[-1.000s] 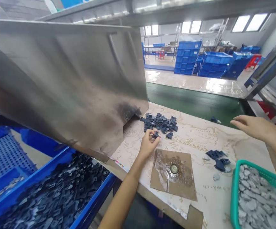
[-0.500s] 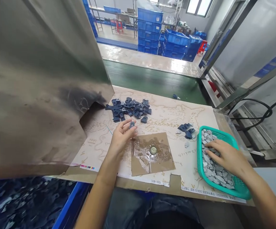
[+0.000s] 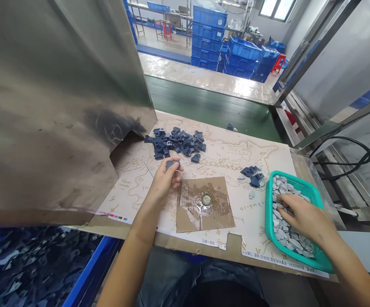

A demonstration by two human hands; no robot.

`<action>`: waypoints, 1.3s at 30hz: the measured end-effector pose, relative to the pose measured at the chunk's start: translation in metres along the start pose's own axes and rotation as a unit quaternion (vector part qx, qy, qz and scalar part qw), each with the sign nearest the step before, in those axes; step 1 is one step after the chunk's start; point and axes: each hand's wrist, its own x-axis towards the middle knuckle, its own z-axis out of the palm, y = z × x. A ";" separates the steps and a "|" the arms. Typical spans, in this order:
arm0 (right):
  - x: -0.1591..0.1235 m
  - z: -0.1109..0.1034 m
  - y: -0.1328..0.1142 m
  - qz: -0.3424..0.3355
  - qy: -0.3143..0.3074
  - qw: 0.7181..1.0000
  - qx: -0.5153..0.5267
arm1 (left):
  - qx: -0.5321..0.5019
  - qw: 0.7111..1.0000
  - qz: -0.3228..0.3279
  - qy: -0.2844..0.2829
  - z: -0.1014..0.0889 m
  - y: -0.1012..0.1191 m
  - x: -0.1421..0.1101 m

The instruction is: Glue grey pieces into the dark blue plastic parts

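Observation:
My left hand point(image 3: 167, 177) is closed, with a small dark blue plastic piece point(image 3: 173, 164) between thumb and fingers. It is above the map-printed sheet point(image 3: 217, 147), just in front of a heap of similar dark blue pieces point(image 3: 180, 143). Beside it lies a brown cardboard square point(image 3: 188, 213) with a wet, shiny film and a small round cap point(image 3: 206, 200) in its middle. My right hand point(image 3: 303, 217) reaches into a green plastic basket point(image 3: 269, 213) of grey, stone-like pieces point(image 3: 292, 243). Its thumb and index finger are apart, their tips among the pieces.
Several dark blue pieces point(image 3: 253, 175) lie left of the basket, near a loose grey piece point(image 3: 252, 195). A metal panel point(image 3: 60, 128) stands at left, above a blue bin point(image 3: 89, 268) of dark parts. Beyond the sheet runs a green conveyor belt point(image 3: 204, 100).
My left hand has turned the dark blue piece, and its fingers have curled further. My right hand has shifted slightly within the grey pieces. The view has moved a little.

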 end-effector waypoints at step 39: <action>0.027 0.026 -0.151 0.002 -0.104 0.691 0.715 | -0.179 0.984 0.000 0.010 -0.019 -0.051 -0.070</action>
